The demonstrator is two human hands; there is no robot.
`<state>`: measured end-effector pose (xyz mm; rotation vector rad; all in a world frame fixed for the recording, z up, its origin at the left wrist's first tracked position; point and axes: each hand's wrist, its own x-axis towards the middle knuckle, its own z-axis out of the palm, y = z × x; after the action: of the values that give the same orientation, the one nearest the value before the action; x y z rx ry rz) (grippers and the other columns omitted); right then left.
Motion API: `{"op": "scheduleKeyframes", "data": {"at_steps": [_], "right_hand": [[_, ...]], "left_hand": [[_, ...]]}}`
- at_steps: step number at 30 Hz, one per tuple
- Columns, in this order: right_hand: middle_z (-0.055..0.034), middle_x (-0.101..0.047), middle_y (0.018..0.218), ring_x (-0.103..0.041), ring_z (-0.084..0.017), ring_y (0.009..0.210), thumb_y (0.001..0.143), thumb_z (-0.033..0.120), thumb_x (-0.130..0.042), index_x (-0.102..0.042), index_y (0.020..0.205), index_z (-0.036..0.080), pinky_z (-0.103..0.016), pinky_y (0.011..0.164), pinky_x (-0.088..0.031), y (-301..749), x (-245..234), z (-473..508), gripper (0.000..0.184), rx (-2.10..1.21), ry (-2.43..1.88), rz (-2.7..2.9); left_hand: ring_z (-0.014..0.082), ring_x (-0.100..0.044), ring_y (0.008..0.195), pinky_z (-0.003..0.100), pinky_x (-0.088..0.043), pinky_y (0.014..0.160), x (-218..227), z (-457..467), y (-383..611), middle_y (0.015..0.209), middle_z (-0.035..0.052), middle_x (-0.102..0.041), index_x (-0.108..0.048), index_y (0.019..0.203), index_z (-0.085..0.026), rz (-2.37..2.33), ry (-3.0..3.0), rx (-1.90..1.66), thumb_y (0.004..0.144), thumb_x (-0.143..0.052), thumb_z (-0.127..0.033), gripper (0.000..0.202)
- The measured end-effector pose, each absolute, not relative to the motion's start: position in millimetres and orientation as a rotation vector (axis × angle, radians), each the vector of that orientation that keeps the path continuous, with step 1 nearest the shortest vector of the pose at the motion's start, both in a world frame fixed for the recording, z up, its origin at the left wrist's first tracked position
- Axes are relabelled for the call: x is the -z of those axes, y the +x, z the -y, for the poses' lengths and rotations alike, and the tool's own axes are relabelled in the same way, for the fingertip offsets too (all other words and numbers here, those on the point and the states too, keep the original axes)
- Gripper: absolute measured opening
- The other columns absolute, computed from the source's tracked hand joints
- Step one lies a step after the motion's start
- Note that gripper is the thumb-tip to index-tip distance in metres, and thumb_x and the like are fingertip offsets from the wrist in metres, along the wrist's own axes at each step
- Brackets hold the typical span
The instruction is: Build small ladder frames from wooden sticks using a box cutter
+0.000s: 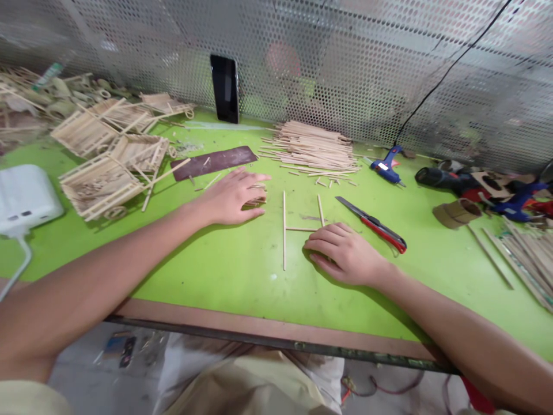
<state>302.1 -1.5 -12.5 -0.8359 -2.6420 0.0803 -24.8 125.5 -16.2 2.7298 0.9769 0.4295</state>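
Observation:
My left hand [231, 196] lies flat on the green table [224, 265], fingers stretched over a small heap of short sticks [256, 201]. My right hand [343, 252] rests palm down with its fingers curled, pressing on the lower end of a stick frame [302, 229]. That frame is two upright thin sticks joined by a short cross stick, and it lies flat between my hands. Nothing is lifted off the table.
A pile of thin sticks [313, 150] lies at the back, beside a blue glue gun [386, 167]. A red utility knife [374, 225] sits right of the frame. Brown sandpaper [213, 162], a phone [224, 88], stick carts [110, 164], and a white box [23, 196] stand left; tools [484, 187] right.

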Motion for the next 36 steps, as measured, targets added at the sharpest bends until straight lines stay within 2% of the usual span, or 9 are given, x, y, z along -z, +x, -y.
{"op": "scheduleKeyframes", "data": {"at_steps": [3, 5, 8, 12, 21, 24, 27, 32, 36], "right_hand": [[-0.0091, -0.081, 0.109, -0.073, -0.024, 0.099, 0.112, 0.027, -0.053, -0.075, 0.113, 0.019, -0.04, 0.089, -0.056, 302.3, 13.1, 1.7, 0.023, -0.069, -0.821, 2.634], [-0.0088, -0.081, 0.108, -0.073, -0.024, 0.098, 0.111, 0.026, -0.053, -0.075, 0.113, 0.019, -0.04, 0.088, -0.055, 302.5, 13.6, 1.8, 0.023, -0.065, -0.813, 2.63], [-0.0086, -0.081, 0.108, -0.072, -0.024, 0.098, 0.111, 0.026, -0.054, -0.075, 0.113, 0.019, -0.04, 0.087, -0.055, 302.8, 14.7, 1.7, 0.022, -0.059, -0.807, 2.627], [-0.0087, -0.081, 0.109, -0.072, -0.024, 0.098, 0.111, 0.027, -0.054, -0.075, 0.113, 0.019, -0.04, 0.088, -0.055, 302.7, 15.3, 1.5, 0.023, -0.065, -0.813, 2.625], [-0.0099, -0.081, 0.109, -0.073, -0.025, 0.099, 0.111, 0.027, -0.054, -0.076, 0.114, 0.019, -0.041, 0.089, -0.057, 301.8, 13.4, 1.0, 0.023, -0.091, -0.831, 2.636], [-0.0104, -0.081, 0.109, -0.074, -0.025, 0.1, 0.11, 0.026, -0.055, -0.077, 0.115, 0.02, -0.041, 0.09, -0.057, 302.1, 13.1, 0.9, 0.023, -0.108, -0.837, 2.639], [-0.0103, -0.081, 0.11, -0.074, -0.025, 0.1, 0.11, 0.027, -0.054, -0.077, 0.114, 0.02, -0.041, 0.089, -0.057, 302.0, 12.9, 0.9, 0.023, -0.099, -0.832, 2.638], [-0.0099, -0.081, 0.11, -0.073, -0.025, 0.1, 0.111, 0.027, -0.054, -0.076, 0.113, 0.019, -0.041, 0.089, -0.057, 301.7, 12.8, 1.4, 0.024, -0.085, -0.835, 2.641], [-0.0099, -0.081, 0.11, -0.073, -0.025, 0.101, 0.111, 0.028, -0.053, -0.076, 0.114, 0.02, -0.041, 0.089, -0.056, 301.8, 13.0, 1.7, 0.025, -0.095, -0.853, 2.642]], "left_hand": [[0.0413, -0.044, 0.157, 0.07, -0.016, 0.137, 16.4, -127.9, -31.1, 0.168, 0.0077, -0.051, -0.075, 0.128, -0.029, -1.118, 2.554, -0.544, 0.097, -0.064, -0.065, 0.049], [0.038, -0.041, 0.16, 0.065, -0.023, 0.137, 18.5, -131.5, -35.4, 0.169, 0.009, -0.049, -0.068, 0.139, -0.028, -1.231, 2.323, -0.691, 0.104, -0.047, -0.071, 0.058], [0.0311, -0.042, 0.16, 0.054, -0.027, 0.138, 24.2, -138.7, -38.4, 0.162, 0.0089, -0.055, -0.066, 0.139, -0.027, -1.301, 2.088, -0.866, 0.109, -0.026, -0.069, 0.066], [0.0288, -0.044, 0.159, 0.048, -0.029, 0.138, 30.6, -142.0, -31.8, 0.159, 0.0078, -0.059, -0.069, 0.132, -0.028, -1.282, 1.987, -0.966, 0.107, -0.026, -0.069, 0.065], [0.0301, -0.036, 0.164, 0.05, -0.028, 0.139, 26.2, -129.7, -21.1, 0.167, 0.009, -0.051, -0.065, 0.138, -0.026, -1.283, 2.066, -0.863, 0.108, -0.022, -0.072, 0.071], [0.0363, -0.037, 0.163, 0.062, -0.025, 0.137, 23.0, -126.9, -23.5, 0.169, 0.013, -0.048, -0.063, 0.145, -0.022, -1.362, 2.225, -0.803, 0.109, -0.031, -0.069, 0.067], [0.0414, -0.038, 0.161, 0.073, -0.013, 0.136, 20.6, -121.9, -20.7, 0.172, 0.0123, -0.045, -0.063, 0.148, -0.025, -1.358, 2.448, -0.686, 0.104, -0.052, -0.064, 0.06], [0.0375, -0.043, 0.159, 0.069, -0.008, 0.139, 19.7, -113.7, -10.6, 0.171, 0.0008, -0.05, -0.078, 0.129, -0.035, -1.036, 2.707, -0.412, 0.098, -0.069, -0.052, 0.036], [0.0393, -0.048, 0.155, 0.069, -0.016, 0.138, 20.4, -114.2, -11.2, 0.167, 0.0081, -0.054, -0.08, 0.117, -0.027, -1.04, 2.749, -0.389, 0.099, -0.066, -0.051, 0.034]]}}
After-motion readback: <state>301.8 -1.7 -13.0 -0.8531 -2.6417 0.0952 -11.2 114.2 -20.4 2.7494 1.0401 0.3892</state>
